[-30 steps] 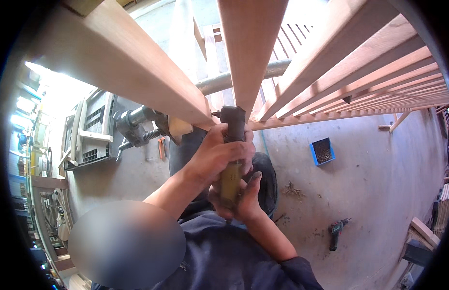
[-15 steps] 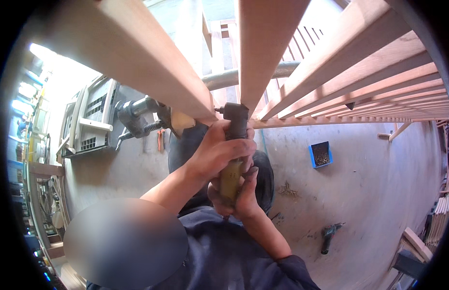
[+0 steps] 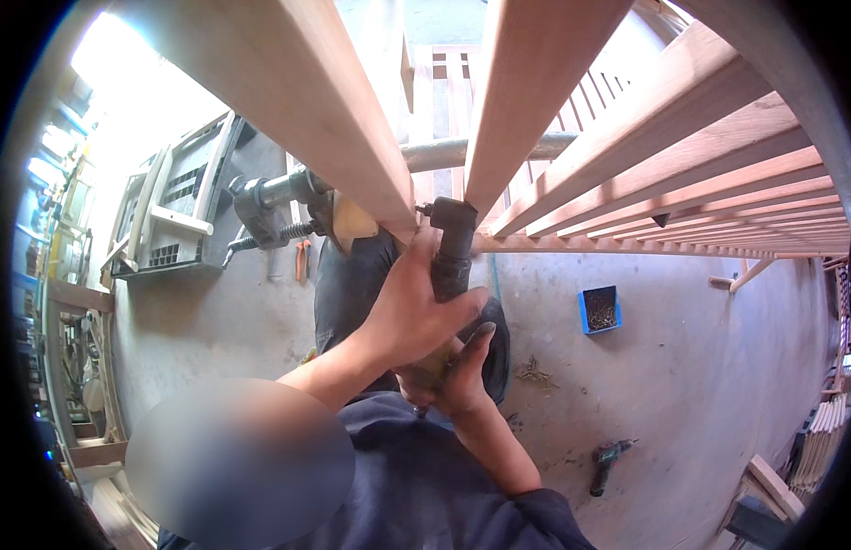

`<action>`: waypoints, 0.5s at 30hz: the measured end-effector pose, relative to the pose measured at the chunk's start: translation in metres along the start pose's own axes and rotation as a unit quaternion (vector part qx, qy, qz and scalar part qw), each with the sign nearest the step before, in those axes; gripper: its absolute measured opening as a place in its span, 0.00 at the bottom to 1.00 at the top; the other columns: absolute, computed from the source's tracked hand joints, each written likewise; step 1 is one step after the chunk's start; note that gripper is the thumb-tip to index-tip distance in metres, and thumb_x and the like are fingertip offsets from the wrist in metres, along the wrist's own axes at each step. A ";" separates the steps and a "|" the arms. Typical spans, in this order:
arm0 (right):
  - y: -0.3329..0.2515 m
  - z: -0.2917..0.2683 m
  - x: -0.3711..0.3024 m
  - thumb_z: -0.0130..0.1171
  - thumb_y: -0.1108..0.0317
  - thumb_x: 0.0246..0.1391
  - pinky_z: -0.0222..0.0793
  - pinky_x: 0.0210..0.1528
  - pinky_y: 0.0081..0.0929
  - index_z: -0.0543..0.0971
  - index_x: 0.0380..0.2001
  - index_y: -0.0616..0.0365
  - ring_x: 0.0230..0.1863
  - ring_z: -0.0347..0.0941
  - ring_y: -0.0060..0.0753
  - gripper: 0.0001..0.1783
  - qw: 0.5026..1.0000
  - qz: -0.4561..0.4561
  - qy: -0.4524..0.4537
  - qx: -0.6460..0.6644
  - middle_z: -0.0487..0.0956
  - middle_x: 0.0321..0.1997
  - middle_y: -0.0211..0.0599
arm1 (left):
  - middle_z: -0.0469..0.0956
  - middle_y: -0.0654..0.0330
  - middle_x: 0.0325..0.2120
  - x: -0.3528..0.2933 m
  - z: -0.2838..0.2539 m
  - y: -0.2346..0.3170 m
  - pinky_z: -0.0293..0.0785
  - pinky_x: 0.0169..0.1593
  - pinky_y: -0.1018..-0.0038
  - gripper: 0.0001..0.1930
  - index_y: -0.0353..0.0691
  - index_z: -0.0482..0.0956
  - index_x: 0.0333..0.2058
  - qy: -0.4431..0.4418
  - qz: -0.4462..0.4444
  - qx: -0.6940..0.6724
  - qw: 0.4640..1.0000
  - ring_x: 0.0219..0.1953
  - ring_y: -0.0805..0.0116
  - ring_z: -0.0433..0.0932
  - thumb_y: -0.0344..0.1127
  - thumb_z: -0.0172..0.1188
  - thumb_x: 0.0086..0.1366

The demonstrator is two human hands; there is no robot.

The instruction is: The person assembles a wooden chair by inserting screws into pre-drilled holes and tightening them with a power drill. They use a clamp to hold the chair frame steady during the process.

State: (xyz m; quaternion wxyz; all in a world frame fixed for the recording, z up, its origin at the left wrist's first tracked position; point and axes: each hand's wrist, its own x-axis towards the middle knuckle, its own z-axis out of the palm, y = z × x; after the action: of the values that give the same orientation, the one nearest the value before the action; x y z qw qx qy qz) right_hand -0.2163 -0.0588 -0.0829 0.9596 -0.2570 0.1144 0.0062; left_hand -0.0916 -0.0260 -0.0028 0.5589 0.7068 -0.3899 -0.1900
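A black right-angle drill (image 3: 456, 234) with an olive-coloured body is held between my two hands. Its short bit points left, toward the lower end of a thick wooden slat (image 3: 352, 110). My left hand (image 3: 411, 312) closes round the drill's neck, with a finger stretched up beside the slat end under the bit. Lower down, my right hand (image 3: 464, 380) is wrapped around the drill body and hides much of it. A second slat (image 3: 531, 73) rises just right of the drill head. Left of my left hand, a metal screw clamp (image 3: 269, 206) presses a wooden block (image 3: 355, 218) by the slat.
More slats (image 3: 645, 124) run off to the right along a bottom rail (image 3: 618, 246). A metal pipe (image 3: 434, 154) crosses behind. On the floor are a blue box of screws (image 3: 599, 310), loose screws (image 3: 533, 371), a cordless drill (image 3: 609, 466) and orange-handled pliers (image 3: 302, 260).
The drill head has shifted slightly right and tilted. My left hand has loosened from around the neck, one finger now reaching up toward the bit. The view has moved a little.
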 end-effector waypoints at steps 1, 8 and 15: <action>-0.003 0.001 0.000 0.18 0.05 0.38 0.55 0.12 0.21 0.74 0.42 0.58 0.10 0.60 0.24 0.65 1.000 0.003 -0.001 -0.006 0.76 0.27 0.39 | 0.77 0.61 0.32 0.002 0.002 0.001 0.78 0.34 0.76 0.21 0.34 0.67 0.50 -0.011 -0.042 -0.110 0.993 0.29 0.73 0.79 0.29 0.65 0.61; 0.003 0.006 0.003 0.18 0.04 0.35 0.53 0.11 0.21 0.73 0.41 0.57 0.10 0.60 0.25 0.66 1.000 0.014 0.015 0.011 0.75 0.26 0.39 | 0.76 0.61 0.30 0.005 -0.004 -0.017 0.78 0.32 0.75 0.21 0.35 0.65 0.47 -0.068 -0.111 -0.188 0.973 0.26 0.73 0.78 0.27 0.65 0.60; 0.008 0.009 0.003 0.22 0.05 0.36 0.53 0.11 0.20 0.73 0.41 0.56 0.10 0.60 0.23 0.63 1.000 -0.017 0.005 0.022 0.74 0.25 0.36 | 0.76 0.61 0.28 0.009 -0.004 0.003 0.76 0.32 0.75 0.28 0.31 0.64 0.55 -0.081 -0.143 -0.250 0.954 0.26 0.73 0.78 0.27 0.64 0.57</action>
State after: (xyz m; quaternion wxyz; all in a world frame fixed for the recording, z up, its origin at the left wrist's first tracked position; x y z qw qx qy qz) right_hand -0.2120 -0.0476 -0.0796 0.9645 -0.2376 0.1147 -0.0138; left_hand -0.0836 -0.0306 0.0025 0.6515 0.5748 -0.2685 -0.4160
